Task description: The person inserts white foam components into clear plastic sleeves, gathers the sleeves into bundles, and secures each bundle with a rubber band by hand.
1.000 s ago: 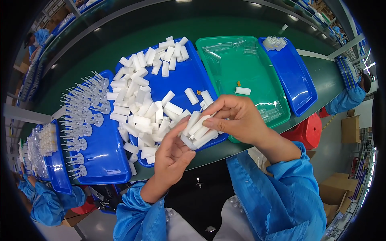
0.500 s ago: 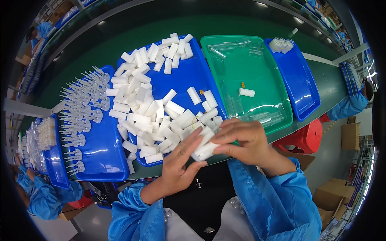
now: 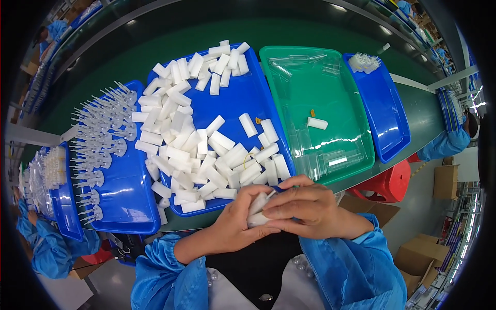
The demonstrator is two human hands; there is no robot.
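Close to my body, at the front edge of the blue tray [image 3: 268, 85], both hands are closed together round white foam blocks [image 3: 256, 219]. My left hand [image 3: 238, 217] grips them from the left, thumb underneath. The fingers of my right hand [image 3: 305, 206] wrap over them from the right and hide part of them. How many pieces are held is hard to make out. Just beyond my hands lies a heap of loose white foam blocks [image 3: 178, 139] in the blue tray, with a thin yellow loop among them.
A green tray [image 3: 330, 93] to the right holds clear plastic tubes [image 3: 338, 160] and a single white block [image 3: 317, 123]. Beyond it stands another blue tray [image 3: 385, 108]. At left, a blue tray [image 3: 129, 206] carries clear stemmed parts [image 3: 101, 134]. A red stool [image 3: 387, 183] stands at right.
Both hands have drawn back toward my body and closed in round the white blocks. Earlier they were farther forward over the tray's front edge, with the left fingers stretched out.
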